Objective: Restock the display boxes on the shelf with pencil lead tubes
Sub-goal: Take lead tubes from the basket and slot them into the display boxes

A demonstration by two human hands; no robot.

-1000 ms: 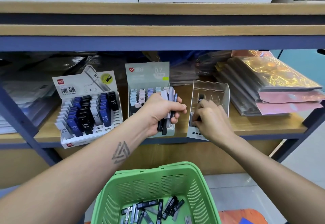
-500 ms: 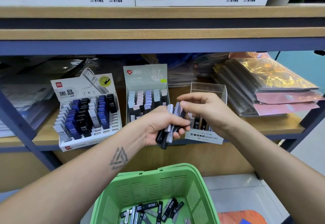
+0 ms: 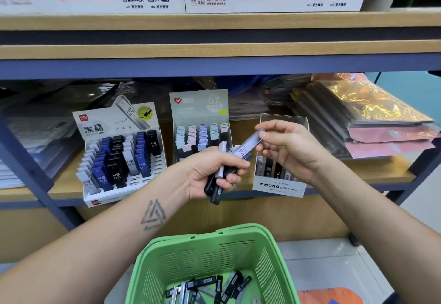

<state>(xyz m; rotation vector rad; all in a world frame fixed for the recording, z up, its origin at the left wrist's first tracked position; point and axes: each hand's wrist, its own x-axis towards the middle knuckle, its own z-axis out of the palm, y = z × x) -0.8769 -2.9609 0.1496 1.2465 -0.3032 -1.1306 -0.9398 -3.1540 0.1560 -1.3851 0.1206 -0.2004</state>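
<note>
my left hand (image 3: 212, 172) grips a bundle of black and grey pencil lead tubes (image 3: 218, 179) in front of the shelf. my right hand (image 3: 290, 148) pinches one translucent grey tube marked hb 0.5 (image 3: 248, 145) just above the clear plastic mono graph display box (image 3: 279, 185), which already holds several tubes.

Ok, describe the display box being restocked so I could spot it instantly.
On the lower wooden shelf, three display boxes stand in a row. It is the rightmost, behind the right hand: the clear-walled box printed MONO graph MG, nearly empty, unlike its fuller cardboard-backed neighbours.
</note>
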